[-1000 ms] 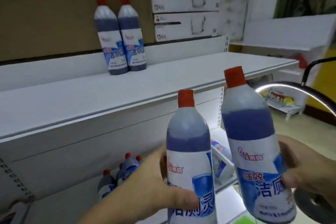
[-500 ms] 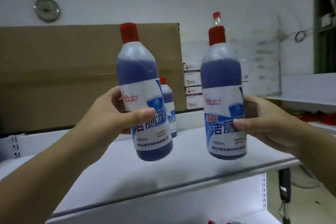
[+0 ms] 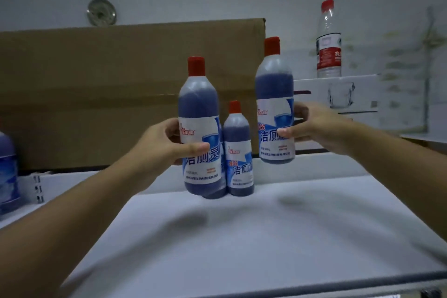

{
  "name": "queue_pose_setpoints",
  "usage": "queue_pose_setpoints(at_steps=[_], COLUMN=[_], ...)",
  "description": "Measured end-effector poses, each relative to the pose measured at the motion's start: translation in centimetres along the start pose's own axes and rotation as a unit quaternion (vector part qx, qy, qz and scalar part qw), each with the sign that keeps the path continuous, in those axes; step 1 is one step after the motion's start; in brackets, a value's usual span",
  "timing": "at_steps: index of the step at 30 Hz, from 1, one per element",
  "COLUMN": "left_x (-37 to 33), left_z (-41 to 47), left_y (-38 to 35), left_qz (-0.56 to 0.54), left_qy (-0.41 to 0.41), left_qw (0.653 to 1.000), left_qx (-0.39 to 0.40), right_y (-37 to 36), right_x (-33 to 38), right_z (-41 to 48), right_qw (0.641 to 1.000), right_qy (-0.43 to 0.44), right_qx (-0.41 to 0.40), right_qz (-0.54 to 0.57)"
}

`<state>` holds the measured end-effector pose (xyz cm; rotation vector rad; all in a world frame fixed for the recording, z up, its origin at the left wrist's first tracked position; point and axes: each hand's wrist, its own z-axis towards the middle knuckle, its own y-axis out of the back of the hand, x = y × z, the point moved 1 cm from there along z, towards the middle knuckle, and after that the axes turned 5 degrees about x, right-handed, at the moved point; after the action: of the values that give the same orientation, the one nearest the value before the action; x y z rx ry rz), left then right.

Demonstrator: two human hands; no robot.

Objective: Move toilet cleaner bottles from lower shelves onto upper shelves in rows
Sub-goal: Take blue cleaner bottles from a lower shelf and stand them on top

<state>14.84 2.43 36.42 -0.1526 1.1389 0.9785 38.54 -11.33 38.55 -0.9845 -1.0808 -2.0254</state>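
Far to the left of the standing bottle, a blurred blue bottle is cut by the frame edge. Behind and left of the standing bottle lies one long cardboard box. A round metal disc is on the wall above it.

Just left of the standing bottle, the left hand grasps the left-held bottle around its label, thumb across the front and fingers curled behind. This bottle has its long axis close to vertical, red cap pointing up, and its base is low over the upper shelf. Low beside its base, towards the standing bottle, shows a dark sliver that looks like another bottle, mostly hidden.

The standing bottle itself rests upright at the back of the white upper shelf, cap up, label facing the camera.

Just right of it and higher, the right hand grasps the right-held bottle at the label, thumb in front. That bottle is also upright with its red cap up, and its base hangs clear above the shelf.

That makes three toilet cleaner bottles plainly seen: two in the hands, one on the shelf.

Further right of the standing bottle and above it, one clear water bottle with a red cap stands on a white carton.
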Motion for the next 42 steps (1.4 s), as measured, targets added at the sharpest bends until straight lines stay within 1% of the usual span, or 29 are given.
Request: queue_pose_setpoints(at_steps=[4, 9, 11, 13, 16, 19, 22, 24, 27, 31, 36, 39, 42], left_x=[1.6, 5.5, 6.5, 7.0, 7.3, 7.7, 8.3, 8.7, 9.0, 9.2, 9.6, 10.1, 10.2], left_z=[1.1, 1.3, 1.6, 2.0, 2.0, 1.6, 1.0, 0.8, 0.8, 0.9, 0.7, 0.9, 1.0], left_y=[-0.6, -2.2, -2.3, -2.3, -2.7, -3.0, -3.1, -3.2, -3.2, -3.1, -2.0, -1.4, -1.0], left_qz=[0.000, -0.017, -0.013, -0.020, -0.008, 0.031, 0.114, 0.147, 0.147, 0.137, 0.105, 0.089, 0.093], left_qy=[0.024, 0.063, 0.062, 0.062, 0.047, 0.039, 0.065, 0.076, 0.084, 0.079, 0.076, 0.069, 0.063], left_qw=[1.000, 0.998, 0.997, 0.996, 0.997, 0.997, 0.991, 0.986, 0.985, 0.987, 0.990, 0.990, 0.989], left_qx=[0.005, -0.022, -0.040, -0.058, -0.063, -0.060, -0.018, -0.004, -0.012, -0.002, 0.063, 0.082, 0.099], right_y=[0.3, -1.2, -1.8, -2.3, -2.7, -3.2, -3.4, -3.3, -3.5, -4.2, -4.3, -4.2, -4.0], right_x=[-1.5, -5.8, -7.2, -8.0, -8.5, -9.2, -9.6, -9.5, -9.4, -9.6, -9.8, -10.0, -10.1], right_z=[2.5, 4.0, 4.3, 4.4, 4.2, 3.6, 3.2, 3.2, 3.0, 2.7, 2.8, 2.9, 2.9], right_qw=[1.000, 0.996, 0.996, 0.996, 0.994, 0.994, 0.994, 0.994, 0.992, 0.991, 0.992, 0.992, 0.989], right_qy=[-0.026, -0.084, -0.090, -0.087, -0.079, -0.084, -0.089, -0.093, -0.092, -0.074, -0.051, -0.049, -0.041], right_qx=[0.003, -0.006, -0.009, -0.034, -0.070, -0.063, -0.061, -0.064, -0.072, -0.091, -0.083, -0.073, -0.068], right_qz=[-0.010, 0.014, 0.008, 0.001, -0.006, -0.005, -0.009, -0.014, -0.040, -0.063, -0.079, -0.091, -0.128])
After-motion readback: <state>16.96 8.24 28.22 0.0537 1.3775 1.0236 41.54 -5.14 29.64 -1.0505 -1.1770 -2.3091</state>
